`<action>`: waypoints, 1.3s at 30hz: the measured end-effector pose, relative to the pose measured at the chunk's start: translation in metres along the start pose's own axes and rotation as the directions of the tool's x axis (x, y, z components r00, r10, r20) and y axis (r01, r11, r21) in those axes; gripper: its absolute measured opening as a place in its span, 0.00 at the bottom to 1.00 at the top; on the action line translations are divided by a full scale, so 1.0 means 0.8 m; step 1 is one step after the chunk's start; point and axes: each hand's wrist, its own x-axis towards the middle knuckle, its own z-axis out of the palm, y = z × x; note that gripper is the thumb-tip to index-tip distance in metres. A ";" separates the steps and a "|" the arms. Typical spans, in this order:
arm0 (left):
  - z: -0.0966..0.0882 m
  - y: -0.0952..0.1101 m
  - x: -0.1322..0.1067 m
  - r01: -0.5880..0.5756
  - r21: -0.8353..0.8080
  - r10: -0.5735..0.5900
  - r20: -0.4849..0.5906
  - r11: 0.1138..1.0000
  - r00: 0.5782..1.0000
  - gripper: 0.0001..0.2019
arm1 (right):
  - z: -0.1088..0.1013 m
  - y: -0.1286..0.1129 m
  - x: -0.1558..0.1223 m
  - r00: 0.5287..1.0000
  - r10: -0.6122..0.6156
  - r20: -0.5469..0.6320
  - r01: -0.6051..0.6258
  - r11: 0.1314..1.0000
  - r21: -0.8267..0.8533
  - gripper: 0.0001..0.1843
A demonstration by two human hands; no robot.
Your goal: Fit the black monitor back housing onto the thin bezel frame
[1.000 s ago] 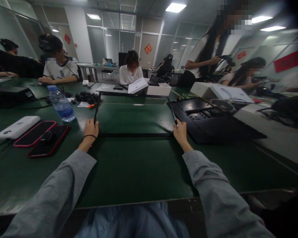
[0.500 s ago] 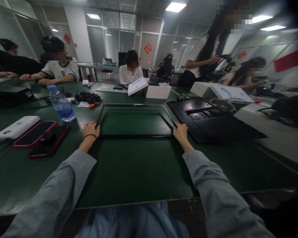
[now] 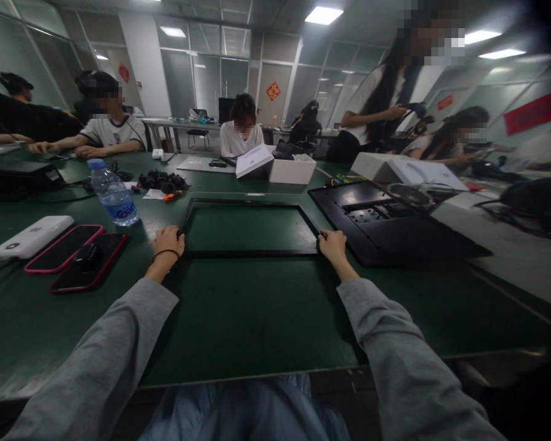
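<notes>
A thin black rectangular frame (image 3: 252,253), like a monitor bezel, lies on the green table (image 3: 257,318) in front of me. The tabletop shows through its opening. My left hand (image 3: 168,243) is closed on the frame's left side near the front corner, with a dark band around the wrist. At the opposite front corner my right hand (image 3: 333,246) grips the right side, thumb and fingers pinched on the edge. Just right of that hand lies a large black panel (image 3: 413,236), resembling a monitor's back cover, with a recessed section.
Left of me are a water bottle (image 3: 114,195), a white power bank (image 3: 32,237) and two red-edged phones (image 3: 64,248), with a small black object on one. Bundled black cables (image 3: 163,180) and an opened white box (image 3: 292,171) stand farther back. Several people sit or stand around.
The frame's far edge has come down toward the tabletop, so it now lies flatter. Both hands keep their grip in nearly the same place.
</notes>
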 end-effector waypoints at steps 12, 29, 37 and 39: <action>-0.024 0.023 -0.015 -0.245 -0.401 0.076 -0.391 0.883 0.917 0.24 | -0.014 -0.018 0.004 0.931 -0.003 -0.364 0.160 0.901 0.402 0.24; -0.009 0.006 -0.001 -0.133 -0.081 0.125 -0.090 0.988 0.988 0.26 | -0.001 0.001 0.003 0.995 0.034 -0.094 -0.021 0.991 0.130 0.29; 0.000 0.000 0.001 -0.096 0.013 0.095 0.041 0.995 0.995 0.21 | 0.005 0.010 0.009 1.000 -0.017 -0.022 0.016 1.000 -0.018 0.26; 0.001 0.001 0.001 -0.086 0.022 0.084 0.063 0.996 0.994 0.20 | 0.006 0.012 0.010 1.000 0.008 0.003 -0.008 0.998 -0.056 0.24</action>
